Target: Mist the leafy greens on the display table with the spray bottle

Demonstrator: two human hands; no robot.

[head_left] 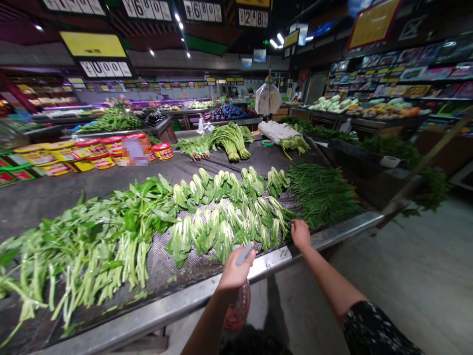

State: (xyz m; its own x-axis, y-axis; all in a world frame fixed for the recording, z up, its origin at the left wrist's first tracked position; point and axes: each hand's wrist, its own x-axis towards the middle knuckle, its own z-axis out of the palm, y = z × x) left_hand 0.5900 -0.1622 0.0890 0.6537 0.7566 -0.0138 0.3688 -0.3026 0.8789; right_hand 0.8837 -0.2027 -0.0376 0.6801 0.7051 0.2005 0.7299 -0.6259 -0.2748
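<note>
My left hand is closed around the neck of what looks like a spray bottle, with a grey top above the fingers. The clear, reddish bottle body hangs below, partly behind my wrist. At the right end of the bok choy rows, my right hand has its fingers curled against a bok choy; the fingertips are partly hidden. Several heads of bok choy lie in rows on the dark mesh, pale stems towards the back in the front row. Just beyond my right hand lies a pile of chives.
Leafy long-stemmed greens cover the left of the stand. A metal edge runs along its front. Behind are tied bundles of greens, a wrapped white bundle, and red-lidded tubs. Price signs hang overhead.
</note>
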